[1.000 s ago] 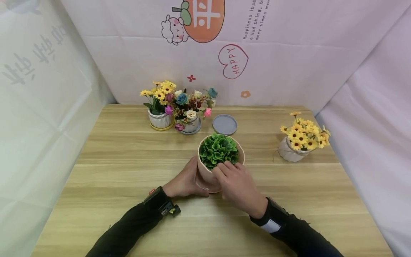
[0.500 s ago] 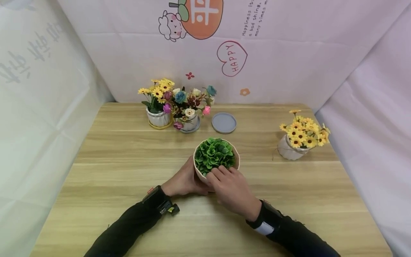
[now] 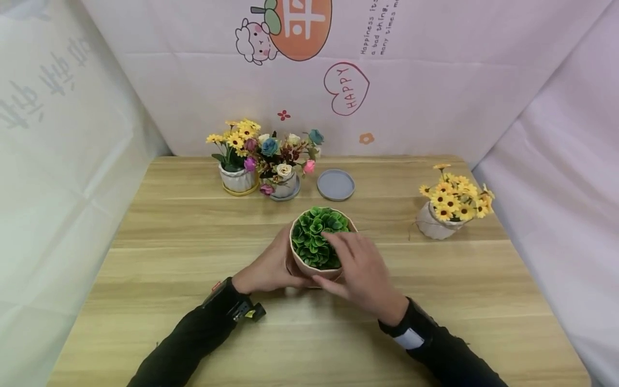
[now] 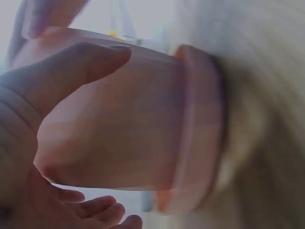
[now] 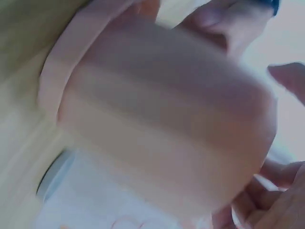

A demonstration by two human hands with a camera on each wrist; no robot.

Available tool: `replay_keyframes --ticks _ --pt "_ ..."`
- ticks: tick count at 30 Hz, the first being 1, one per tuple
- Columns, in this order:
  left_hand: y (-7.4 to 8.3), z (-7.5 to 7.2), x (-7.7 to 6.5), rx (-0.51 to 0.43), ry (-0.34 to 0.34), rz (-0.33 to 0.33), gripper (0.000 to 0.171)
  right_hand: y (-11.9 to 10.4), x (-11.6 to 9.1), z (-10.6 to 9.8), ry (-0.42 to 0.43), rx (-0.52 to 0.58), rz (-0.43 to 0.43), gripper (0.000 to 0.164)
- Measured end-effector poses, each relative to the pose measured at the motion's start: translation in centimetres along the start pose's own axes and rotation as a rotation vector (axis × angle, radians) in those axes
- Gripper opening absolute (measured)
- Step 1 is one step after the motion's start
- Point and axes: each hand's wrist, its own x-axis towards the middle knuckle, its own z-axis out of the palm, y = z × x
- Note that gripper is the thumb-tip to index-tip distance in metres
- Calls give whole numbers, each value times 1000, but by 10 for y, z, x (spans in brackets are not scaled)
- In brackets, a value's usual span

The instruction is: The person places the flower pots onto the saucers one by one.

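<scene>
A pale pink flowerpot (image 3: 306, 263) filled with a round green leafy plant (image 3: 314, 236) is between my hands. My left hand (image 3: 271, 269) grips its left side, the thumb across the near wall. In the left wrist view, that thumb lies along the pot (image 4: 124, 124), above its pink saucer (image 4: 200, 133). My right hand (image 3: 362, 274) is spread at the pot's right side, fingers over the rim and leaves, thumb near the front wall. In the right wrist view, the right thumb (image 5: 289, 78) stands apart from the pot (image 5: 167, 119), while the fingers reach behind its rim.
A round grey saucer (image 3: 336, 185) lies behind the pot. Back left stand a white pot of yellow flowers (image 3: 237, 180) and a pot of mixed roses (image 3: 285, 187). Another white pot with yellow flowers (image 3: 437, 223) is at right. Cloth walls (image 3: 425, 107) surround the wooden table (image 3: 193, 236).
The pot has come slightly left and nearer. My right hand's curled fingers have left the near rim and spread, moving toward the pot's right side. My left hand keeps its hold.
</scene>
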Motion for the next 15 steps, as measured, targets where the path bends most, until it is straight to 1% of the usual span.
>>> replay_keyframes --ticks 2,4,7,9,11,13,15 --pt "8 -2 -2 34 17 -11 140 10 -2 -3 4 13 84 111" --pt "15 -3 -4 68 29 -25 142 20 -6 -4 -17 50 184 128" --pt "23 1 -8 125 53 -52 145 31 -16 -2 -80 162 326 146" --pt "28 6 -11 157 75 -76 146 35 -22 3 -129 265 393 152" --pt "31 11 -12 178 98 -90 145 37 -27 8 -166 368 436 156" --pt "34 16 -12 186 116 -104 144 38 -29 14 -188 464 461 158" --pt "35 20 -11 181 126 -116 143 39 -30 18 -199 549 473 156"
